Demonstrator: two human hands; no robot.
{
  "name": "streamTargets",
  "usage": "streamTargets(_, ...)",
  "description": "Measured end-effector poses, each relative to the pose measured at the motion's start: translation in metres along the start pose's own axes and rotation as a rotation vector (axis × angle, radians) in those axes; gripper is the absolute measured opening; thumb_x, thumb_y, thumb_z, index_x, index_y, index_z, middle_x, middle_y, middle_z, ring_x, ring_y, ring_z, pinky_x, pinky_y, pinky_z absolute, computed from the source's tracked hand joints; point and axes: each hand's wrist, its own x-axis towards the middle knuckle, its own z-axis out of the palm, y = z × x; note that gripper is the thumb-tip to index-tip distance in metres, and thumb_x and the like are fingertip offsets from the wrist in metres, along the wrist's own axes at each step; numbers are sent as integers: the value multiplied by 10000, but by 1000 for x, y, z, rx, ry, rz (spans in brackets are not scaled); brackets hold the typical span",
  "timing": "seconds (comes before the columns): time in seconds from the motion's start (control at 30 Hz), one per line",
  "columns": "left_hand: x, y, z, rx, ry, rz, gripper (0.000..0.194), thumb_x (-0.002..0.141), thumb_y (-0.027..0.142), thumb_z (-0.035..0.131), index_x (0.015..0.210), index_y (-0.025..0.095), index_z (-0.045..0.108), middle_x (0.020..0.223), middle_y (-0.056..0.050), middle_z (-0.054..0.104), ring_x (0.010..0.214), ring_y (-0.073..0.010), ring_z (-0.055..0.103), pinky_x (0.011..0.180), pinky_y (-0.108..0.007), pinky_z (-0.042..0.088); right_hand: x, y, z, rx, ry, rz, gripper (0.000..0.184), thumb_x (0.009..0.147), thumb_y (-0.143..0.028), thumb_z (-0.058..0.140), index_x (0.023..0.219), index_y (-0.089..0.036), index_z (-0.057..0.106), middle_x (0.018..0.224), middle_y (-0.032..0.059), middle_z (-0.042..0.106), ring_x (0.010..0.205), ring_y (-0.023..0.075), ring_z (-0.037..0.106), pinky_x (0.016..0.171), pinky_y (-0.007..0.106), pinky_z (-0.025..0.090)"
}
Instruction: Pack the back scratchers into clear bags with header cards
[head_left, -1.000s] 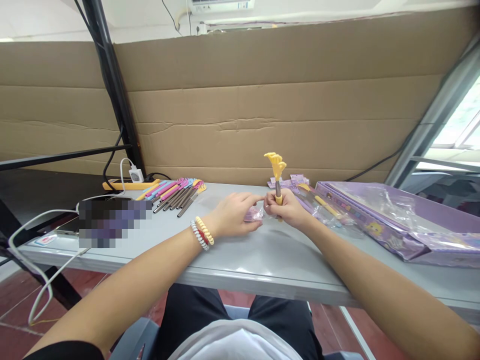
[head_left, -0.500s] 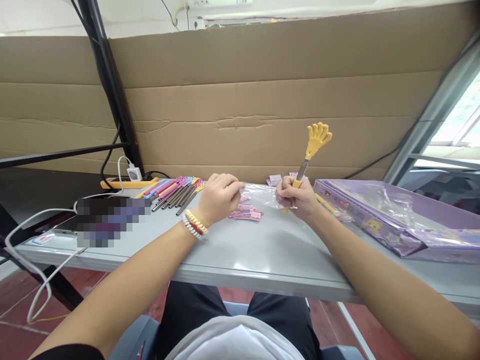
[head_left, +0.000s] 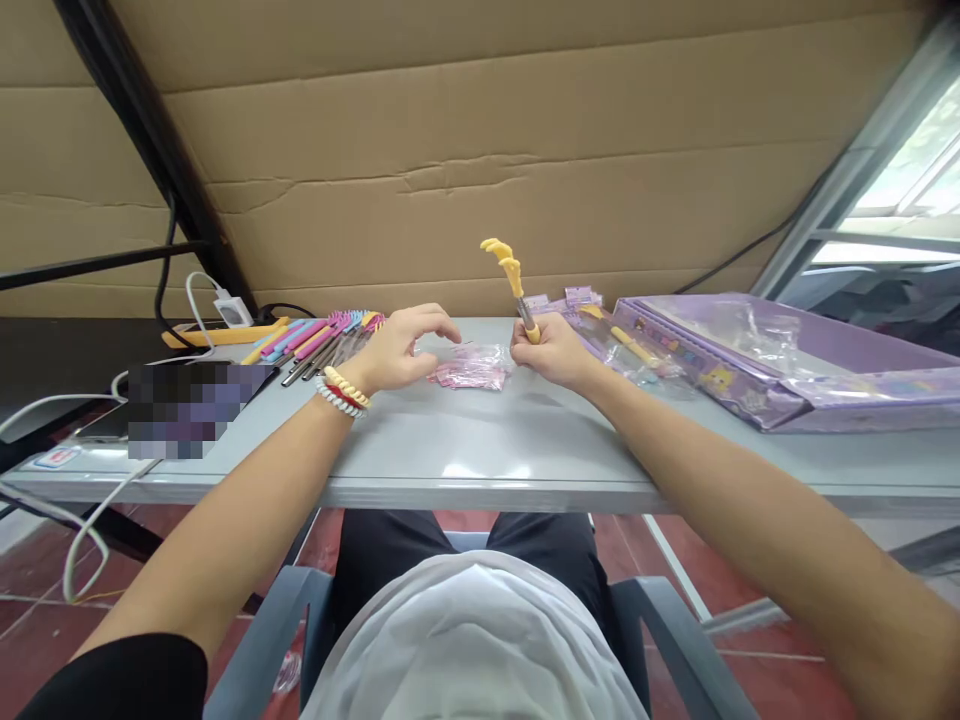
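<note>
My right hand [head_left: 551,348] is closed around the handle of a yellow hand-shaped back scratcher [head_left: 512,275]. Its metal shaft stands up and leans left, with the curled fingers at the top. My left hand [head_left: 409,345] hovers above the desk, thumb and fingers apart, with nothing visible in it. Between the hands lie pink printed cards [head_left: 471,375]. A clear plastic bag [head_left: 495,354] stretches from over the cards toward my right hand; whether those fingers grip it, I cannot tell.
Several coloured back scratchers [head_left: 319,338] are piled at left, beside a blurred-out dark device [head_left: 195,400] and white cables. A purple box [head_left: 757,395] stands at right, with bagged back scratchers [head_left: 634,345] along its left side. Cardboard [head_left: 480,130] walls off the back.
My right hand has moved left and turned the back scratcher from leaning right to leaning left. My left hand's fingers have spread. The camera view has tipped downward.
</note>
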Motion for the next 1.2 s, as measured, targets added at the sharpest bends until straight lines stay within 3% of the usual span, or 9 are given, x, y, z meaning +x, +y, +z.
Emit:
streamTargets(0.07,10,16,8,9,22,36,342,668,189,432,983,164,562,984,-57,618,917,-185,570,814,-329,454,0,-1,0,-7,16,-53,211,569,-138,502,492,-187,312,465,-65,323,474,58,297,472,227,231)
streamTargets(0.13,23,31,21,136,-18,43,391,704,264,510,1081,159,524,1078,-82,601,1006,-219,554,869,-356,428,0,0,-1,-5,9,-103,204,578,-147,503,496,-184,319,480,-61,326,490,62,304,486,231,241)
streamTargets(0.2,32,39,35,246,-84,41,423,717,311,551,1098,133,509,1050,-107,602,992,-245,564,855,-369,421,0,3,-3,-17,6,-130,207,587,-150,507,503,-182,320,490,-60,321,501,63,303,495,232,245)
streamTargets(0.43,25,23,53,235,-73,-10,745,667,393,649,1291,137,332,1157,-97,565,1044,-228,548,898,-347,403,1,7,3,22,47,-86,324,620,-174,564,509,-191,260,476,-78,262,482,48,278,505,228,278)
streamTargets(0.57,19,12,59,268,-14,-4,458,722,271,576,1146,147,458,1087,-83,586,1013,-211,541,915,-336,390,-1,-8,8,168,-20,41,368,617,-255,621,518,-197,272,475,-73,348,448,47,334,455,213,281)
streamTargets(0.73,18,6,67,367,10,-88,173,711,166,489,882,170,513,859,-57,566,825,-200,525,751,-331,412,-3,-16,8,277,-36,169,410,568,-231,654,535,-200,246,539,-39,485,481,81,477,429,205,319)
streamTargets(0.83,17,8,69,420,32,-97,153,720,175,465,866,176,512,863,-62,554,838,-210,508,742,-346,389,-3,-13,10,300,-16,212,389,527,-154,640,554,-196,255,608,-25,571,456,57,448,408,193,299)
streamTargets(1.0,18,11,70,427,39,-101,160,752,203,450,897,176,513,878,-61,549,870,-215,504,750,-355,377,-2,-10,16,386,10,245,341,500,-86,556,613,-209,258,533,-48,576,401,55,415,367,181,248)
streamTargets(1.2,20,9,66,408,74,-74,307,719,150,484,1025,175,493,1030,-72,557,1003,-214,493,841,-357,368,1,-7,13,391,88,282,379,496,-84,583,687,-220,285,627,-25,634,415,78,463,318,176,216)
